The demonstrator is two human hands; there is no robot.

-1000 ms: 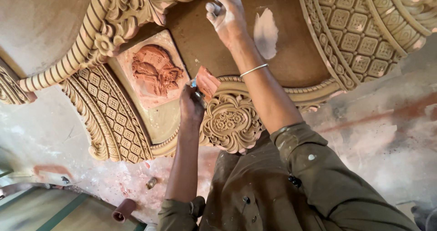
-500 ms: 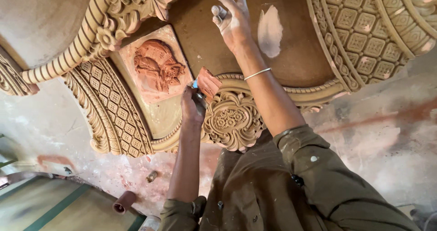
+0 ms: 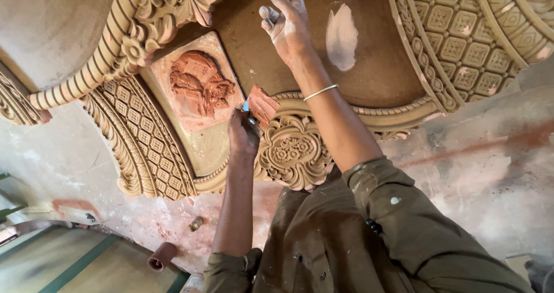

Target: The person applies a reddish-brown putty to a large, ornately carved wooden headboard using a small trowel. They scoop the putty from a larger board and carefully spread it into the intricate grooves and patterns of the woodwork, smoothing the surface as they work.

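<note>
Where the lattice-carved band [image 3: 144, 143] curves at the left, a reddish relief plaque [image 3: 199, 85] sits in the tan panel; just right of it the left hand [image 3: 243, 132] is clenched on a small blue-tipped tool [image 3: 247, 106] touching a terracotta piece [image 3: 264, 103] above the rosette [image 3: 293, 150], and the right hand [image 3: 287, 23] presses spread, released fingers on the brown panel [image 3: 375, 68]

The carved frame [image 3: 144, 148] at the left looks like matt, bumpy plaster. The red plaque [image 3: 199, 85] looks like rough clay. The bracelet [image 3: 321, 92] near the middle is shiny metal.
</note>
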